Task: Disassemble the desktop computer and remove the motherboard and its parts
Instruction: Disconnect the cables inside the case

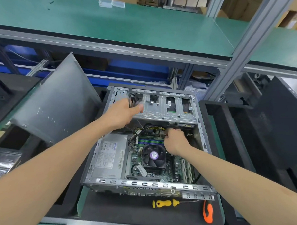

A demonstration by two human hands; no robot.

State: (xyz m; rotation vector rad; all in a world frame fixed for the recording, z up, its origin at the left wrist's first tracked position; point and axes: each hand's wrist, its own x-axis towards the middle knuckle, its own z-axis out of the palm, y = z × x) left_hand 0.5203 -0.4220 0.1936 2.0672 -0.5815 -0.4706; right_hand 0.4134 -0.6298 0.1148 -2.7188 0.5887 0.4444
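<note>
Lying nearest is a yellow screwdriver (162, 203). Beyond it, the motherboard (157, 174) sits inside the open computer case (147, 183). The right hand (175, 141) pinches a cable bundle (153, 126) by the memory sticks (150, 140). Farther back, the left hand (123, 112) is at the drive cage (161, 110), its grip too blurred to tell.

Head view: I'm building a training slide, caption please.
Left hand on the drive cage, right hand gripping cables inside the open computer case.

Screwdriver (165, 203) lies before the computer case (147, 183).
</note>
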